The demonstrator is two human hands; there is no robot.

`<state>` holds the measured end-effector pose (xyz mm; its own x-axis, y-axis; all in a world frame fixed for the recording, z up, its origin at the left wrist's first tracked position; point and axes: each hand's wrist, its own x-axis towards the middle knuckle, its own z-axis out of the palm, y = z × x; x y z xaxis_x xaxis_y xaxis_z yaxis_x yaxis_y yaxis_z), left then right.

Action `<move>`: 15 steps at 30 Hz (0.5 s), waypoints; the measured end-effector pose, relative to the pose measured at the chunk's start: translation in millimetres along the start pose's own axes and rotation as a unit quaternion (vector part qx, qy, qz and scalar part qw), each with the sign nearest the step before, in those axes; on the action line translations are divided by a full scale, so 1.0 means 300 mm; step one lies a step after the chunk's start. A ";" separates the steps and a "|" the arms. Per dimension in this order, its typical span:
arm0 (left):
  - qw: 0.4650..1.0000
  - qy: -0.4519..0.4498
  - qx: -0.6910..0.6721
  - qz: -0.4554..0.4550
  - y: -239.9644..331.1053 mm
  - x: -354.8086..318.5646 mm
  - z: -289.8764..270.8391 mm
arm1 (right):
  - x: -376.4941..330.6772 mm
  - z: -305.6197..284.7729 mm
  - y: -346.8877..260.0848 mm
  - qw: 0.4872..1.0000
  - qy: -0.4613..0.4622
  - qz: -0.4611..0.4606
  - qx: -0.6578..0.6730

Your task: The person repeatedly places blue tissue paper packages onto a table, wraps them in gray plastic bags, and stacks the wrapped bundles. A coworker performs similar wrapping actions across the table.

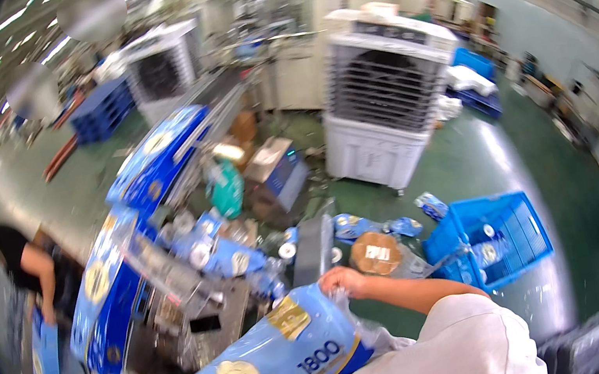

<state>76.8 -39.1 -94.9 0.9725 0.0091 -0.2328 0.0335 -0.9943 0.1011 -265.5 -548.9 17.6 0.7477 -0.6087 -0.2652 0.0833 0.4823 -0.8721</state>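
Note:
A large blue plastic-wrapped pack (266, 363), apparently of paper rolls, lies across the lower middle in front of me. My right hand (343, 281) is closed on the loose clear wrapping at its upper right end. My right arm, in a white sleeve, reaches in from the lower right. My left hand is not in view. Just beyond the pack stands a grey metal panel (310, 252). A round brown stool seat (376, 253) sits right of my hand.
A blue crate (515, 242) holding wrapped rolls stands at right. Blue packs (105, 279) line a conveyor at left. Loose rolls and wrapping (228, 254) lie in a heap. A large air cooler (383, 94) stands ahead. Another person (23, 265) holds a blue pack at far left.

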 end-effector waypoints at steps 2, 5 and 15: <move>0.996 0.005 -0.006 0.085 0.179 -0.016 -0.040 | -0.127 -0.090 -0.153 0.986 0.135 -0.092 0.019; 0.981 -0.005 -0.007 0.195 0.421 -0.072 -0.069 | -0.414 -0.296 -0.411 0.950 0.244 -0.155 -0.119; 0.911 -0.028 0.038 0.410 0.862 -0.265 -0.172 | -1.190 -0.649 -0.906 0.463 0.723 -0.157 -0.488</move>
<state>20.0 -291.4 -0.2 0.6500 -0.7431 -0.1592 -0.7168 -0.6691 0.1962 -683.2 -585.3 269.1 -0.4810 -0.6784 0.5554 -0.8272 0.1413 -0.5438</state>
